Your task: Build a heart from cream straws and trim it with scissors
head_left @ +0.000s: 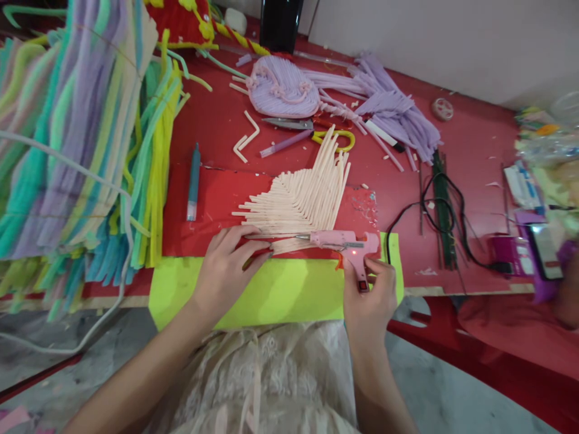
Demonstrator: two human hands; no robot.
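A leaf-shaped piece of cream pipe cleaners (298, 196) lies on a red board (212, 193), its rows bent in V shapes. My left hand (228, 262) is at its lower left edge, thumb and fingers closed around the ends of the lowest strands. My right hand (373, 286) grips a pink glue gun (346, 240) by its handle, and a small orange light glows on its side. The gun's metal nozzle points left, over the lowest cream strands and toward my left fingers. Whether glue is coming out is too small to tell.
Bundled coloured pipe cleaners (85, 120) fill the left side, with a white cable across them. Behind lie a lilac woven piece (283, 87), scissors (335, 138) and a teal marker (193, 184). A black cord (461, 205) runs right. A yellow-green sheet (280, 289) covers the front edge.
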